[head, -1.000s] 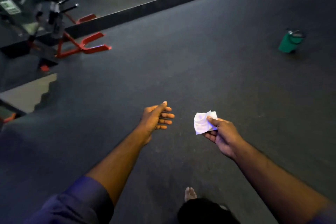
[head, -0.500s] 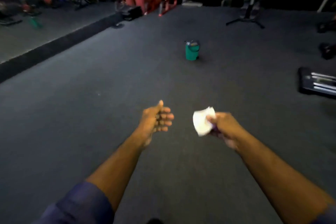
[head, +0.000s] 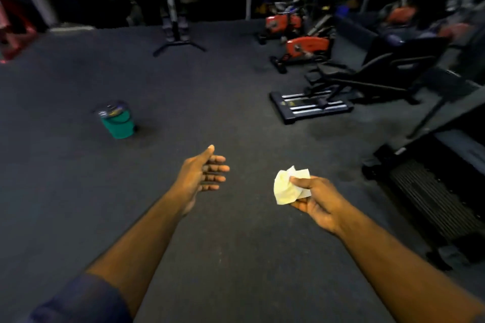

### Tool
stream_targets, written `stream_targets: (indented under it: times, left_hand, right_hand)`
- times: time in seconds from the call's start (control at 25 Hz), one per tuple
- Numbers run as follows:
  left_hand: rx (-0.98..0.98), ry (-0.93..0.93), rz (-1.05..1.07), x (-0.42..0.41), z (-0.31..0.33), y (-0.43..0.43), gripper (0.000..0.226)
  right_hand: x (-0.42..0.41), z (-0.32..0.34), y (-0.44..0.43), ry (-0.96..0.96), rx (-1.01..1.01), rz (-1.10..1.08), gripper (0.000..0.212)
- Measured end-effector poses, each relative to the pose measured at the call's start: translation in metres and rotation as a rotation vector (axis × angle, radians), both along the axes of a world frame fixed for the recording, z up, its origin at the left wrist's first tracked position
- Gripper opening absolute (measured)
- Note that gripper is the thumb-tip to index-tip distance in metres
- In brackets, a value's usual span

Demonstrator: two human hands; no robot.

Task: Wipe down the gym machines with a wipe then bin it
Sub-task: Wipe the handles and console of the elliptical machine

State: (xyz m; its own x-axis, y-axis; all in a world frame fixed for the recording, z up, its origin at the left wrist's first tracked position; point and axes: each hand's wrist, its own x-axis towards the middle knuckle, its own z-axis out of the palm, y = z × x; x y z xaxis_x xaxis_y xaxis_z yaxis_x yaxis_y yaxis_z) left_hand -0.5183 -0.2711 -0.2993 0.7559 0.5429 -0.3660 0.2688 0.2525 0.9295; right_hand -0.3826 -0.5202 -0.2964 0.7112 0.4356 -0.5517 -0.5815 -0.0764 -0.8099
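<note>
**Wipe in hand on the gym floor**

A person's right hand (head: 319,199) pinched a crumpled white wipe (head: 287,187) between the thumb and curled fingers, holding it out above the dark rubber floor (head: 236,257) of a dimly lit gym. The left hand (head: 202,176), stretched forward alongside and apart from the right, was spread flat on edge with its fingers straight and close together and the thumb uppermost. It held nothing. A dark blue sleeve (head: 84,301) covered the left upper arm.

A small green bin (head: 118,123) (its top looked dark and shiny, though the blur hid whether that was a liner or a lid) stood upright on the floor ahead and to the left, well apart from both hands.

Ahead and to the right, two orange exercise bikes (head: 304,47) stood one behind the other near the back of the room. A low black machine (head: 312,106) with silver rails sat on the floor in front of them. A treadmill (head: 433,191) with a ribbed black belt filled the right edge, nearest the hand with the wipe. A pole stand (head: 175,34) on splayed legs stood at the far side.
</note>
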Motion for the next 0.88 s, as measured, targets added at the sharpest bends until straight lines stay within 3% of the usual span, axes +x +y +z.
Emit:
stream_targets:
  times: [0.24,0.4,0.6,0.72,0.88]
  left_hand:
    - [0.13,-0.079,-0.341,0.264,0.01,0.082,0.061]
    - [0.089,-0.071,-0.388,0.4,0.0,0.146,0.06]
    - [0.1,-0.128,-0.374,0.567,0.031,0.247,0.059]
    - [0.119,-0.179,-0.396,0.652,0.039,0.285,0.061]
    - [0.111,-0.225,-0.501,0.824,0.041,0.337,0.062]
  right_hand:
    - [0.19,-0.027,0.057,-0.054,0.038,-0.289,0.019]
    - [0.322,-0.03,0.126,0.048,0.107,-0.395,0.019]
    - [0.499,0.025,0.23,-0.049,0.082,-0.416,0.014]
    - [0.578,0.036,0.268,-0.088,0.083,-0.45,0.019]
    - [0.731,0.044,0.313,-0.113,0.138,-0.562,0.028]
